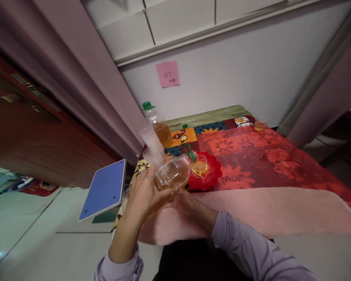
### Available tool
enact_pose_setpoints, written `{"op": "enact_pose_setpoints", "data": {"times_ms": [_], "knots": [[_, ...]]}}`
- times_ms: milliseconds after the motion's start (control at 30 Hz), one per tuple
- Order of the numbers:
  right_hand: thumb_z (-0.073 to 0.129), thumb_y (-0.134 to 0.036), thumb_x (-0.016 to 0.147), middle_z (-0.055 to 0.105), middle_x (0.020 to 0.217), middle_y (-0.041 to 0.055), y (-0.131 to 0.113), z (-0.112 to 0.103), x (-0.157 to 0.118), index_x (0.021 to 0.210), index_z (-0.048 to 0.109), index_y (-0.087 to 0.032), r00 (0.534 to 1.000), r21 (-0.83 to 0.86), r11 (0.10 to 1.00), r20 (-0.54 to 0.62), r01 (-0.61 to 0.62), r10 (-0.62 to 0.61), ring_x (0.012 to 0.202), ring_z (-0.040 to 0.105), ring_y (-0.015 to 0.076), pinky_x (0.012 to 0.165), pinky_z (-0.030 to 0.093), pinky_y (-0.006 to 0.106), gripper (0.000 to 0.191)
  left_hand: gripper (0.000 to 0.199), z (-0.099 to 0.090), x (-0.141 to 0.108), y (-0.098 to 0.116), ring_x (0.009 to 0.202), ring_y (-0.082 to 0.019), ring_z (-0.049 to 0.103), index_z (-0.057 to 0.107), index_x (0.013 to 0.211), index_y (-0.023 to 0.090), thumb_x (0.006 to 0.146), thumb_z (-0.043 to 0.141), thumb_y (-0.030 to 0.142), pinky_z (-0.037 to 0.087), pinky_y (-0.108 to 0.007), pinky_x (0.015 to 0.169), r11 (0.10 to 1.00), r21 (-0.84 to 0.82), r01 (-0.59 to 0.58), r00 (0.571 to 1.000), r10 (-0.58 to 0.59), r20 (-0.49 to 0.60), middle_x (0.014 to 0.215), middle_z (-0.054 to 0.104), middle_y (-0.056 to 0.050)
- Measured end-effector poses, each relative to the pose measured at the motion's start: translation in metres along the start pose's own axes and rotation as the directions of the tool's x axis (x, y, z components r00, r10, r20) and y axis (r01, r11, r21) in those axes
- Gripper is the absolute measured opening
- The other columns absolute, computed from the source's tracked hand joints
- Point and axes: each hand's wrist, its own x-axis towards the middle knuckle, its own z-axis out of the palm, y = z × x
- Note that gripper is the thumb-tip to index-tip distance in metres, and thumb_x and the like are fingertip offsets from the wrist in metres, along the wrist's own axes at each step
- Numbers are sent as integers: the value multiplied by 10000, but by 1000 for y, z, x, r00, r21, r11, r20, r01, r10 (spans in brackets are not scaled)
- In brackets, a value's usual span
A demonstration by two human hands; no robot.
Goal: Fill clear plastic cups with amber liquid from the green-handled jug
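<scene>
A clear plastic bottle (172,171) of amber liquid lies tilted in my grasp, its neck pointing right. My left hand (140,191) is wrapped round the near side of the bottle. Beneath it, my right hand (183,201) holds the lower side, with its fingers partly hidden. A green loop (189,152) hangs at the bottle's neck. Close to the mouth, a clear plastic cup (201,166) with some amber liquid stands on a red scalloped plate (216,177). Whether liquid is flowing out cannot be made out.
Behind the bottle are stacked clear cups (152,142) and a second bottle (163,132) with a green cap. A small green cap (185,126) lies farther back. Another cup (260,125) stands at the far right. A pink cloth (251,207) covers the table's front edge; a blue stool (105,189) is at left.
</scene>
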Motion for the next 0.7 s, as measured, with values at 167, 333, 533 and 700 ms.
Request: {"op": "enact_pose_setpoints", "data": {"times_ms": [167, 333, 533, 700], "knots": [[792, -903, 729, 819, 1250, 74, 2, -1, 2, 1280, 716, -338, 999, -36, 999, -42, -26, 24, 1269, 727, 373, 1021, 626, 583, 793, 790, 1, -2, -2, 1220, -405, 742, 620, 1418, 203, 784, 866, 606, 606, -517, 977, 1000, -13, -9, 1000, 9, -6, 1424, 731, -194], [798, -906, 713, 811, 1278, 68, 3, 1, 2, 1317, 716, -349, 998, -8, 1000, -49, -27, 26, 1262, 735, 376, 1033, 625, 592, 825, 836, 0, -2, 1, 1362, -426, 687, 612, 1465, 182, 781, 874, 586, 566, -528, 1099, 1000, -4, 30, 1000, -30, 6, 1496, 700, -215], [793, -899, 735, 815, 1246, 75, -3, 5, -1, 1288, 719, -328, 999, 11, 1000, -25, -30, 30, 1297, 719, 372, 1055, 610, 612, 798, 884, 0, 0, 2, 1356, -453, 686, 600, 1492, 180, 769, 872, 609, 567, -561, 1090, 998, 38, 42, 999, -42, 15, 1506, 697, -224], [761, -926, 744, 805, 1295, 94, -7, 7, -3, 1286, 725, -321, 998, -7, 999, -41, -53, 52, 1332, 700, 379, 1090, 588, 603, 813, 866, -2, 0, 5, 1354, -438, 686, 596, 1489, 181, 785, 861, 612, 557, -556, 1105, 998, 60, 35, 999, -36, 16, 1476, 711, -219]]}}
